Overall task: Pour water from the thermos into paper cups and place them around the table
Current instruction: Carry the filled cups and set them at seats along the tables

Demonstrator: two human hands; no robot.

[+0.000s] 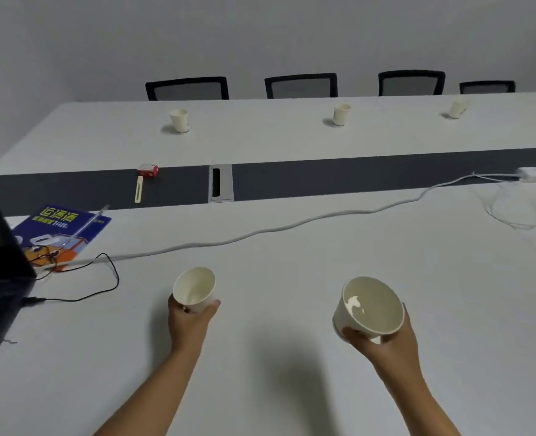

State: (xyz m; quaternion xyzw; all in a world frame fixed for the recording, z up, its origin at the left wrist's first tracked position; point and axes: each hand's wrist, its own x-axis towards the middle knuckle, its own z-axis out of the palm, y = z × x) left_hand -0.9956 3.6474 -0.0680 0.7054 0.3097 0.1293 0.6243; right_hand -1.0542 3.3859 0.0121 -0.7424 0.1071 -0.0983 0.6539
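**Two filled cups carried to the table**

While standing at the near side of a long white table [291, 278], a person holds a paper cup in each hand, above the tabletop. The left hand [191, 319] wraps the left cup [194, 289]; the right hand [383, 341] wraps the right cup [369, 306], which holds water. Placing is underway; next, each needs setting down upright. Three cups [179, 120] stand clearly along the far edge before four chairs [187, 88]. No thermos is visible.
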